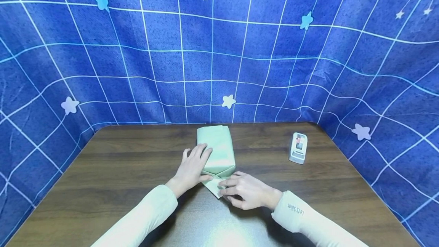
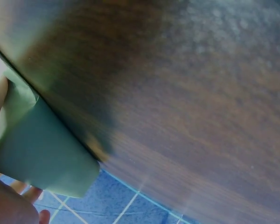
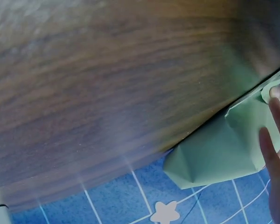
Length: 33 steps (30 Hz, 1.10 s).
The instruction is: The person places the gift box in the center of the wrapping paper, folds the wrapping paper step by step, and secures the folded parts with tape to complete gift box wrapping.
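Observation:
A box-shaped parcel wrapped in light green paper [image 1: 217, 148] lies on the table, a pointed paper flap [image 1: 213, 186] sticking out from its near end. My left hand [image 1: 193, 167] rests on the parcel's left side with fingers spread over the top and the thumb on the flap. At the flap's right edge my right hand [image 1: 245, 190] has its fingers bent, thumb and a fingertip pinching the paper. The right wrist view shows the paper edge curled up at the thumb, beside the parcel's green side [image 3: 214, 151]. In the left wrist view the parcel's other side [image 2: 46, 144] shows beside the left fingers.
A small white and grey stapler-like device [image 1: 298, 148] sits at the right on the brown wooden table [image 1: 137, 151]. Behind and around the table hangs a blue curtain [image 1: 164, 64] with white grid lines, stars and clouds.

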Each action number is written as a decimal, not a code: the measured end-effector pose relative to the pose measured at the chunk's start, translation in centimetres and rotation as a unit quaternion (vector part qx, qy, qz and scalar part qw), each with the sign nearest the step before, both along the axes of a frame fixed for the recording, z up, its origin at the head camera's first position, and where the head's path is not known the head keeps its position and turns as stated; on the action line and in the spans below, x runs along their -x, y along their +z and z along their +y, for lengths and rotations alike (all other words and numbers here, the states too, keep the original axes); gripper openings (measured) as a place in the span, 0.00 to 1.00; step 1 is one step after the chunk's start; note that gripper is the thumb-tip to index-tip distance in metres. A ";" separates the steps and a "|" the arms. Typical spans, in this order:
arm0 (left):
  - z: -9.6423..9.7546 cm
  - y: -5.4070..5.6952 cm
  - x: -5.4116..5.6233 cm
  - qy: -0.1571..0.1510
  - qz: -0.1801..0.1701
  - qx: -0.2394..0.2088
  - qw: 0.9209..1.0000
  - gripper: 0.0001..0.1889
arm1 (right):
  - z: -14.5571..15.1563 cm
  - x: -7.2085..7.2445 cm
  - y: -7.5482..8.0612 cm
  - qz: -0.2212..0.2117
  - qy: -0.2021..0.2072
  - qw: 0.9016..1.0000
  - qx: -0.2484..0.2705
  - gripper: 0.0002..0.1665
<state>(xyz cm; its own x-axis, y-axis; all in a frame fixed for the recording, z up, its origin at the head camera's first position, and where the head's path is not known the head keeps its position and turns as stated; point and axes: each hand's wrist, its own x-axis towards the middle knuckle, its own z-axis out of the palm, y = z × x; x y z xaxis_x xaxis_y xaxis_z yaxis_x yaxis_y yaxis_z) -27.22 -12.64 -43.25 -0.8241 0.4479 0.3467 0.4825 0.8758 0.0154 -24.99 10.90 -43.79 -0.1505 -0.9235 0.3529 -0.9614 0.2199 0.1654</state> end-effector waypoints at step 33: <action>-0.3 -0.7 0.1 -0.029 0.034 0.016 0.999 0.49 | -0.4 3.3 -0.5 0.020 -0.185 0.982 0.017 0.59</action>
<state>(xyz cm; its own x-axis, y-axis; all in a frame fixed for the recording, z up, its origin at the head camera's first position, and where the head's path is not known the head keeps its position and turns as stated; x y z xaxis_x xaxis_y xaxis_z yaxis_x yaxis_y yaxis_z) -27.27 -12.94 -44.00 -0.7715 0.5057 0.3860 0.5315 0.8458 -0.0458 -28.28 10.53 -44.33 -0.4582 -0.7963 0.3949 -0.8080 0.5583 0.1884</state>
